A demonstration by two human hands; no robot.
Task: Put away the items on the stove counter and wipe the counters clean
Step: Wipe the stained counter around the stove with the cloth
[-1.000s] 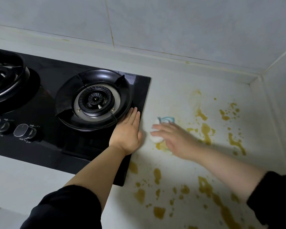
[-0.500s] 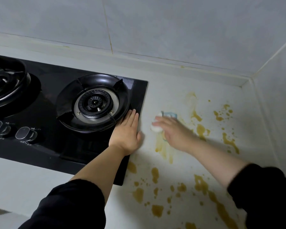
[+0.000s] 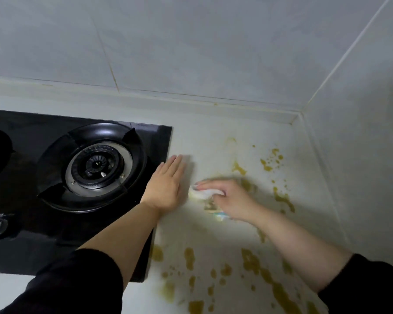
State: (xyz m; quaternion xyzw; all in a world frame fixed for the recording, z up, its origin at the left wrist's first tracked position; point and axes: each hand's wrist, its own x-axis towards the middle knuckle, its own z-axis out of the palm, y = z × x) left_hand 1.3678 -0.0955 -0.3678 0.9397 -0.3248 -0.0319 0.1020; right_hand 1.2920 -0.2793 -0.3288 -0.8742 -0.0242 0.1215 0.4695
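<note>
With the right grip [image 3: 232, 200], pinches a small white cloth [image 3: 205, 192], fingers curled over the wad, and presses it to the counter [image 3: 213, 137] just beside the right edge of the stove [image 3: 154, 137]. Rests the left grip [image 3: 166, 186] flat and holding nothing, fingers straight, palm partly on the black glass and partly on the counter, nearly touching the cloth.

Looks to be mid-wipe on the yellow-brown stains [image 3: 281, 198].

Risks:
- Likely to smear rather than lift, with so small a cloth against so many blotches, and may only spread a film once soaked.
- Could push muck against or under the stove's glass edge if swept leftward, or onto the left grip lying right in that path.
- Might slip with the bracing palm on glossy glass if leaned on hard.

Cannot tell wet from dried in the stains, with too much blur around the cloth.

Room to move:
- Back and right: meets walls joined in a corner [image 3: 302, 114], so calls for short strokes there, especially for the spots near the right wall.
- Left: bounded by the stove, with the raised burner [image 3: 95, 166] well apart from the cloth.
- Near side: offers the longest open run, straight through the thickest blotches.
</note>
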